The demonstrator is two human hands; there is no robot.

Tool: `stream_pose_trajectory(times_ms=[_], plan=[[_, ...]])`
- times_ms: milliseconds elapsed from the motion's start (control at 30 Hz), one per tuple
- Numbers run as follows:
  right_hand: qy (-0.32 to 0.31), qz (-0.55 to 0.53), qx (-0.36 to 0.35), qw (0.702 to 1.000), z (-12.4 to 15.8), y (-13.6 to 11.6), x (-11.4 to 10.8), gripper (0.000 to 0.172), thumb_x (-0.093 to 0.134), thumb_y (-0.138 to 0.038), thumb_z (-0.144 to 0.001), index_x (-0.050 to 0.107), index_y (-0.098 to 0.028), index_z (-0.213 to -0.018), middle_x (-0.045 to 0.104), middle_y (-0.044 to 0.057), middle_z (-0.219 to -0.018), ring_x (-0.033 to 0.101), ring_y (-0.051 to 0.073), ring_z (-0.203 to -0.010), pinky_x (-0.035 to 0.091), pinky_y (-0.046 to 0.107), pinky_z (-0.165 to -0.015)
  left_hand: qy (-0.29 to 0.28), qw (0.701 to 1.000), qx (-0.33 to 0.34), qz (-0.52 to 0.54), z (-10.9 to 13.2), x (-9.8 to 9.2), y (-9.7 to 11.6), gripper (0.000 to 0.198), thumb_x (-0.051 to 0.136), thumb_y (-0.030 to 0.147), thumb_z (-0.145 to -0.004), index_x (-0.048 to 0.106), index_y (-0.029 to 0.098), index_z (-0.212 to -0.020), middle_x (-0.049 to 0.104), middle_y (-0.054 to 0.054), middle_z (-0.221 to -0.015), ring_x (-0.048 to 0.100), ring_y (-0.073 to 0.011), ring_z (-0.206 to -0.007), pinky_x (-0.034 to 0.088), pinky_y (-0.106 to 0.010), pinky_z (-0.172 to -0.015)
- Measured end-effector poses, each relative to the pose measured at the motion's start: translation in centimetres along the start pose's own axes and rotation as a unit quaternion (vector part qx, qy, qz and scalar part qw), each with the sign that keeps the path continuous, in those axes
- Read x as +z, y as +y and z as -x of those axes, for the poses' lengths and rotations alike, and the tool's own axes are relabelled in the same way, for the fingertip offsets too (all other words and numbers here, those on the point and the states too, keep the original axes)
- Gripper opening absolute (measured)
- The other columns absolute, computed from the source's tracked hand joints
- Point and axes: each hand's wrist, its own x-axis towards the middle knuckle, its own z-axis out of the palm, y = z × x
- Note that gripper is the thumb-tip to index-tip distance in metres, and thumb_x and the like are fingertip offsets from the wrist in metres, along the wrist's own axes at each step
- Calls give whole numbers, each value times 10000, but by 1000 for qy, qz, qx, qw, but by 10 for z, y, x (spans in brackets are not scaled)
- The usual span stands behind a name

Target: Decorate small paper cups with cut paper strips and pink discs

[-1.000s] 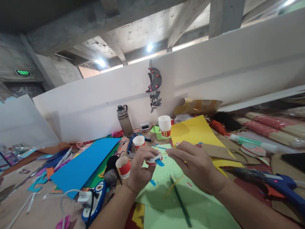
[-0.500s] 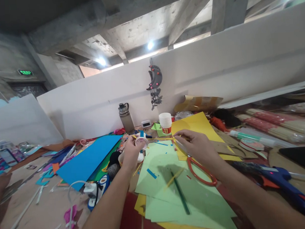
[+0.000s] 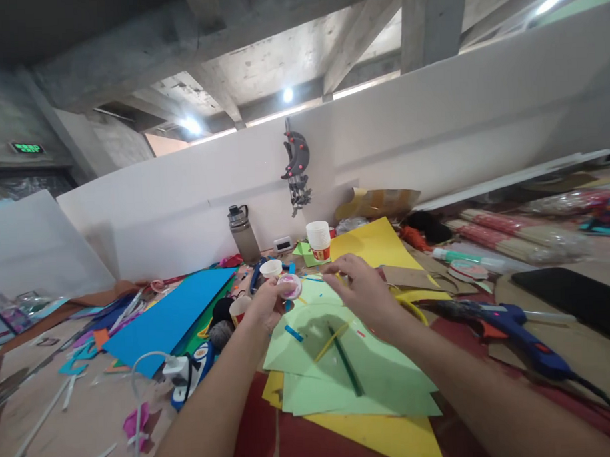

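Observation:
My left hand (image 3: 264, 305) is closed round a small round white spool with a pinkish face (image 3: 290, 286), held above the table. My right hand (image 3: 362, 294) is just right of it, fingers curled and pinched near the spool; what they pinch is too small to make out. Below both hands lie light green paper sheets (image 3: 340, 374) with a dark green pencil (image 3: 346, 363) and a thin yellow strip (image 3: 329, 341) on them. Small paper cups (image 3: 271, 268) stand just beyond my left hand.
A blue foam sheet (image 3: 175, 316) lies left, a yellow sheet (image 3: 373, 246) behind, a stack of cups (image 3: 318, 239) and a water bottle (image 3: 243, 232) by the white partition. A blue glue gun (image 3: 519, 331) lies right. A charger and cable (image 3: 177, 370) sit front left.
Both hands have drawn closer together over the green paper; the right hand moved left toward the spool. The red-handled scissors seen earlier under my right wrist are out of sight.

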Motion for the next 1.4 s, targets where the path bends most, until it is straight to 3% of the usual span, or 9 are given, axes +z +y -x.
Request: stream_pose_trajectory(times_ms=[100,167,400,667,867,967,1067,1167,1400], plan=[[26,65,-52,996,4,2,14,349,630,-291,-802,624,-216,-1142,604,121,-1142,495,281,-1082,428,472,-903,-40,999,-10,-9,4,3,-1,320,771,169,-529,586,159,-790,604,14,-655,544,-92,-523,395,-189,-422],[-14,65,-45,997,4,7,19,469,619,-266,-804,542,-227,-1266,606,124,-1184,489,283,-1113,428,481,-898,-58,998,-12,-19,5,3,-3,317,778,167,-525,591,156,-781,608,9,-660,556,-96,-540,413,-191,-445],[-136,-24,25,990,-3,13,22,332,511,-252,-850,602,-235,-1170,680,26,-893,616,179,-833,450,348,-790,-83,995,17,-45,2,0,-7,323,769,163,-528,590,151,-797,634,-9,-710,571,-101,-585,435,-195,-512],[-91,-37,77,992,-10,33,7,273,511,-281,-830,651,-231,-1059,700,21,-884,621,173,-800,443,322,-762,-6,995,68,-73,-15,-13,-16,357,750,161,-508,587,149,-825,649,-17,-724,594,-120,-623,461,-222,-589],[57,192,138,970,-11,37,-10,303,573,-245,-782,663,-207,-1069,657,128,-1048,549,310,-963,398,467,-794,21,996,55,-69,-21,-18,-14,317,738,155,-512,603,158,-798,649,-8,-723,591,-103,-622,446,-183,-551],[71,232,104,965,1,25,-19,376,602,-287,-793,626,-180,-1153,606,176,-1122,517,345,-1010,424,482,-780,18,997,40,-62,-24,-19,-14,327,747,135,-504,605,160,-798,652,-9,-716,601,-109,-615,454,-184,-532],[23,175,4,984,21,11,-40,299,521,-285,-873,610,-175,-1136,630,131,-1050,569,258,-942,463,396,-772,18,999,24,-42,-27,-20,-15,336,754,125,-512,608,161,-812,661,-19,-724,619,-131,-618,475,-205,-518],[9,178,-14,984,43,13,-77,217,468,-250,-903,644,-192,-1016,648,90,-965,605,201,-829,465,336,-714,39,999,17,-24,-28,-21,-13,327,757,114,-523,604,165,-808,664,-17,-723,609,-118,-584,468,-193,-480],[-16,332,18,943,97,80,-173,220,591,-434,-824,664,-228,-854,620,107,-716,572,231,-620,382,367,-549,41,999,2,1,-20,-15,-5,310,765,105,-522,606,139,-785,629,7,-663,555,-80,-512,377,-158,-396]])
